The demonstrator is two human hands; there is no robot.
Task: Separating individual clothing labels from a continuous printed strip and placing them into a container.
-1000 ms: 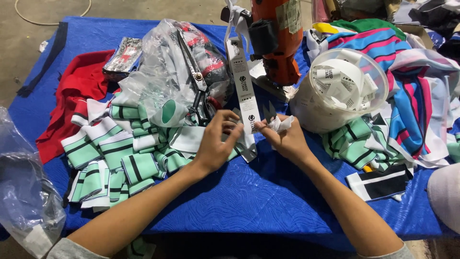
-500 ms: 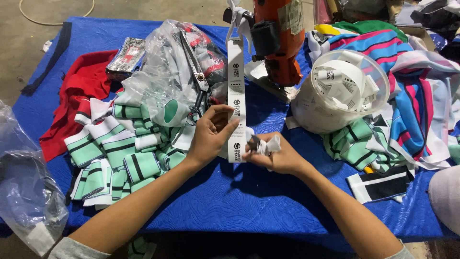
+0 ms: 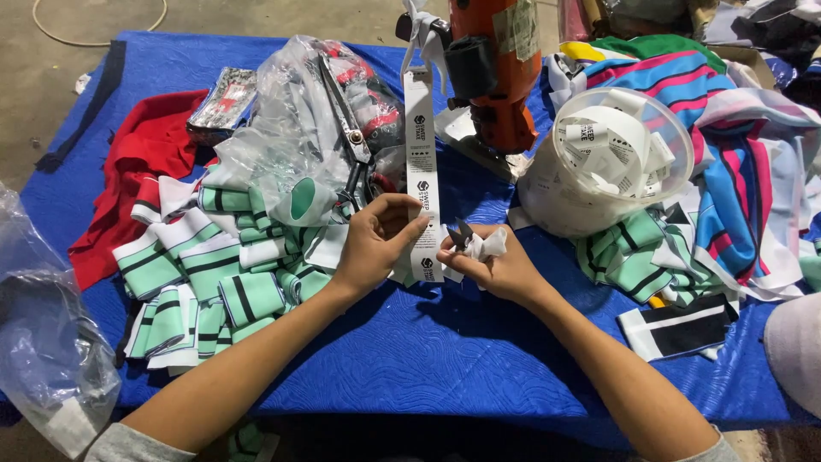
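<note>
Long white printed label strip

head-worn view, steeply down, close

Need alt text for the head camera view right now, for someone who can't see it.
The left hand pinches a hanging white label strip while the right hand holds small snips and cut labels beside it, above a blue table cover strewn with green-striped cuffs.
</note>
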